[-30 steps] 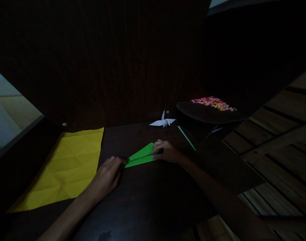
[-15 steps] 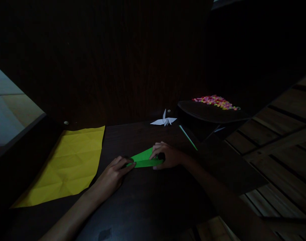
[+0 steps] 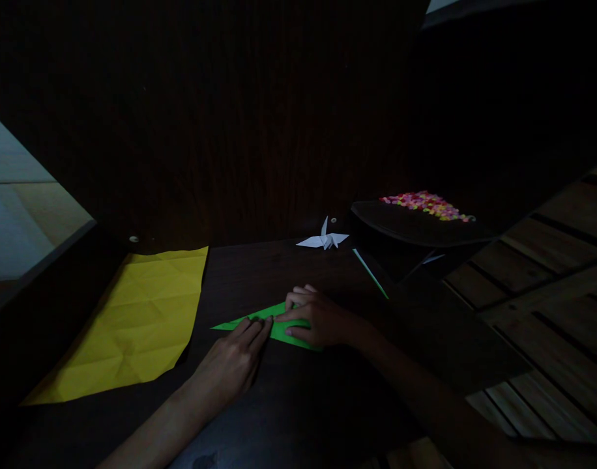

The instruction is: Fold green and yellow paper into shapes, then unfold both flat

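both hands are lying open and flat, left hand (image 3: pixel 232 368) and right hand (image 3: pixel 314 320) pressing down the green paper (image 3: pixel 240 322) on the dark desk (image 3: pixel 289 404), yellow sheet (image 3: pixel 132 326) sitting off to the left

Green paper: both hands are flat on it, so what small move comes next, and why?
Probably slide the left hand fingertips along the fold toward the point: the green paper lies flat on the table, pinned by the right hand.
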Demonstrator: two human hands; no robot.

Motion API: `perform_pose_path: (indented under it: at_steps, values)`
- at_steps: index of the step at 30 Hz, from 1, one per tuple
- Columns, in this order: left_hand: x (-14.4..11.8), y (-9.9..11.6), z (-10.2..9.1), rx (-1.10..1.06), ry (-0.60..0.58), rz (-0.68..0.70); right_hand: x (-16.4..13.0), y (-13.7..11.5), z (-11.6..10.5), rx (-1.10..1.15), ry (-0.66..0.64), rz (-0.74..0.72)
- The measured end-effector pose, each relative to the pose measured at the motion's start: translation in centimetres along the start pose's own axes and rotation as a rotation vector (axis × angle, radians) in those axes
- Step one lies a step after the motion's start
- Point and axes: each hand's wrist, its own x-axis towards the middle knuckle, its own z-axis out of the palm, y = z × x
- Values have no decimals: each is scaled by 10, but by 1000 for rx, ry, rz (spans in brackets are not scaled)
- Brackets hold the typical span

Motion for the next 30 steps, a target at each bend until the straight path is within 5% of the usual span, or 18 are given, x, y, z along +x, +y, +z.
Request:
perform_pose_path:
  at_steps: [13,21,30]
  values:
    - [-2,15,2,-17,57,-81,-3,-2,3,-205,-19,-37]
    - [-6,12,1,-41,33,-98,-8,3,-17,-145,-160,79]
    - [-9,7,-6,-90,69,-45,-22,28,-25,54,-157,107]
